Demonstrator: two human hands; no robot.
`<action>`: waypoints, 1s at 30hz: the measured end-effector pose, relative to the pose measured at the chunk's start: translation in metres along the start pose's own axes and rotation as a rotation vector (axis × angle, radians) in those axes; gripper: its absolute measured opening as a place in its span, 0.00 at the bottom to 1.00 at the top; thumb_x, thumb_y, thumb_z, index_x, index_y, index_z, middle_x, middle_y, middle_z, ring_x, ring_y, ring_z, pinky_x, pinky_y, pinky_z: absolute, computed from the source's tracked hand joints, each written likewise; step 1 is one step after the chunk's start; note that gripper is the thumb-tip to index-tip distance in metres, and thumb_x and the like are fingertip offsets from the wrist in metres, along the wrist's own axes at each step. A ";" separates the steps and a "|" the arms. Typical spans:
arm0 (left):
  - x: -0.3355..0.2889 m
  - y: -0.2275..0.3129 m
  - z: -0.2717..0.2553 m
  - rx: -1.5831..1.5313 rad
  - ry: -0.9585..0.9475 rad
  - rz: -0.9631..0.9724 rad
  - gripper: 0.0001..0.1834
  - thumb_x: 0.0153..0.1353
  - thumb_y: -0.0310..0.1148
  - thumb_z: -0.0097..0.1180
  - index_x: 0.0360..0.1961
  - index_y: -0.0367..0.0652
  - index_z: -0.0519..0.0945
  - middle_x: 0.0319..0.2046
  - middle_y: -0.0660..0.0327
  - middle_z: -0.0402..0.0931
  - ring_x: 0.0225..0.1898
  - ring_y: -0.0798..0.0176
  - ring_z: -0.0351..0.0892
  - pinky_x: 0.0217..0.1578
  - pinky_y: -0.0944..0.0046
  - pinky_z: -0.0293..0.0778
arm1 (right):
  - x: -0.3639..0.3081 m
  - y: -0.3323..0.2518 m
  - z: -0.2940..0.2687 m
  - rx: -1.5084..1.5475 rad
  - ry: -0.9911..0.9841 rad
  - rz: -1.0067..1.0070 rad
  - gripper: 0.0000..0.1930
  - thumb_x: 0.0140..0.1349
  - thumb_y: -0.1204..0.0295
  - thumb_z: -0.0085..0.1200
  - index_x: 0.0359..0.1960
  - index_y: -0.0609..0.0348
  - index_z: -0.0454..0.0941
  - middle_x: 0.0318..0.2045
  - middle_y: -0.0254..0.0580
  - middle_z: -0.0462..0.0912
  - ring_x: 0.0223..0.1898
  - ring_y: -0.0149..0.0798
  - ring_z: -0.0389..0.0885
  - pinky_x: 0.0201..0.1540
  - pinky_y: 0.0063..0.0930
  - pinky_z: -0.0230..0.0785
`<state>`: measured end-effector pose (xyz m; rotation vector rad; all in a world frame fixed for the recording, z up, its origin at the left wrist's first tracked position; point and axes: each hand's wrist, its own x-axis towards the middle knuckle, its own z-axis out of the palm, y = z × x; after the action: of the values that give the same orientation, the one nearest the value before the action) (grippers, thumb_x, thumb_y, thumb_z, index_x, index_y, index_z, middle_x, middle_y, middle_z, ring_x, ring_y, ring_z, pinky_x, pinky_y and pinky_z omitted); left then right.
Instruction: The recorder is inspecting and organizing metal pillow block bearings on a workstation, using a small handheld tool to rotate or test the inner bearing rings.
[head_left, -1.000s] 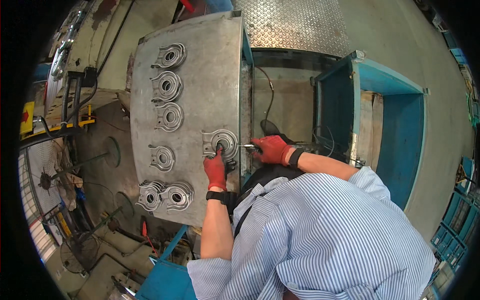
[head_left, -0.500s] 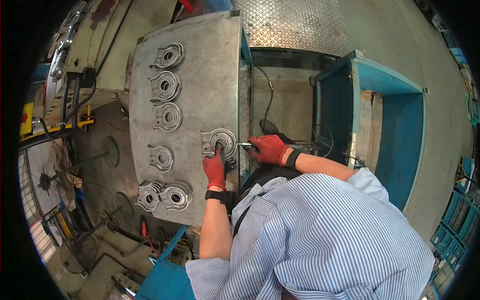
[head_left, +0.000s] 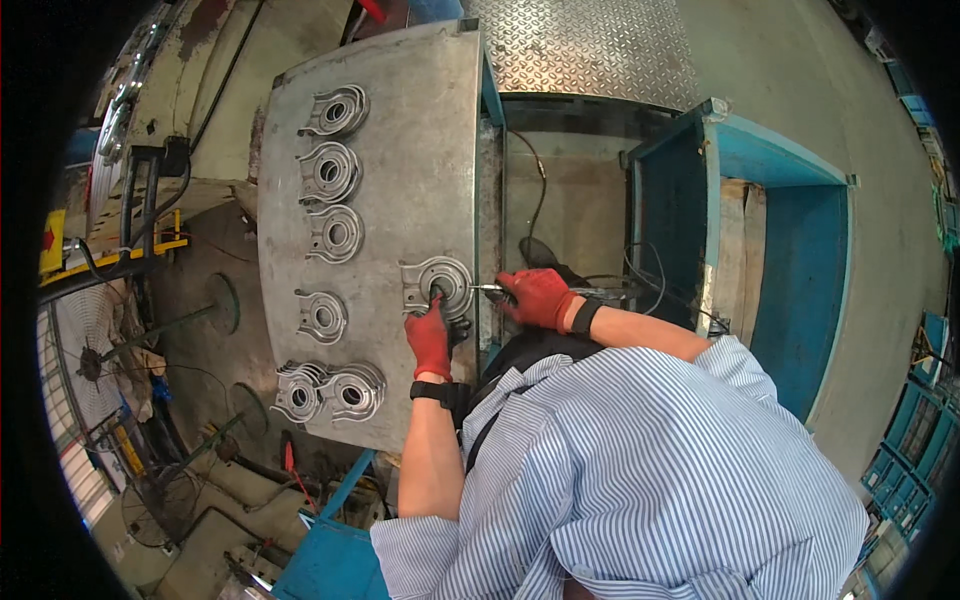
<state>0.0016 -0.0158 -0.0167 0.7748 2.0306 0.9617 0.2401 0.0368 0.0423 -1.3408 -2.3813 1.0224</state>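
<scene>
In front of me a grey metal ring-shaped bracket (head_left: 414, 286) with a flat tab lies on the steel table (head_left: 410, 150), near its right edge. My left hand (head_left: 430, 342), in a red glove with dark fingertips, grips this bracket with a finger at its centre hole. My right hand (head_left: 540, 298), gloved alike, is closed round a slim tool with a silver shaft (head_left: 487, 288). The shaft points left and its tip meets the bracket's right rim. The tool's body is mostly hidden in my fingers, so its exact kind does not show.
Several similar brackets (head_left: 337, 234) lie in a column along the table's left side, with overlapping ones (head_left: 352, 390) at the near end. A blue metal bin (head_left: 800, 270) stands on the right. Beyond it lies a diamond-plate sheet (head_left: 590, 50). A fan (head_left: 85, 345) stands at left.
Both hands and the bracket stay nearly in place. The thin cable behind my right hand has shifted slightly.
</scene>
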 end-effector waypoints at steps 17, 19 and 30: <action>-0.009 0.024 -0.006 0.024 -0.023 -0.196 0.20 0.54 0.41 0.63 0.35 0.33 0.80 0.32 0.46 0.81 0.36 0.49 0.81 0.38 0.56 0.72 | 0.003 0.008 -0.003 0.012 -0.050 -0.038 0.16 0.54 0.60 0.55 0.40 0.55 0.73 0.28 0.49 0.80 0.33 0.53 0.80 0.32 0.46 0.71; -0.002 0.002 -0.008 0.107 0.022 -0.209 0.20 0.53 0.42 0.64 0.34 0.32 0.80 0.30 0.45 0.80 0.35 0.48 0.81 0.38 0.56 0.72 | 0.004 0.009 0.000 0.051 -0.025 -0.082 0.17 0.54 0.59 0.56 0.41 0.54 0.73 0.29 0.49 0.80 0.34 0.53 0.79 0.33 0.45 0.71; 0.006 0.042 -0.108 -0.174 -0.026 -0.183 0.14 0.56 0.37 0.62 0.39 0.38 0.81 0.26 0.63 0.79 0.19 0.67 0.72 0.20 0.65 0.68 | -0.007 0.028 -0.032 0.159 -0.011 0.036 0.22 0.55 0.59 0.55 0.49 0.58 0.73 0.35 0.55 0.80 0.39 0.56 0.78 0.42 0.43 0.70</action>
<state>-0.0813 -0.0286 0.0629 0.4973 1.9271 1.0013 0.2785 0.0558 0.0477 -1.3287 -2.2373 1.2037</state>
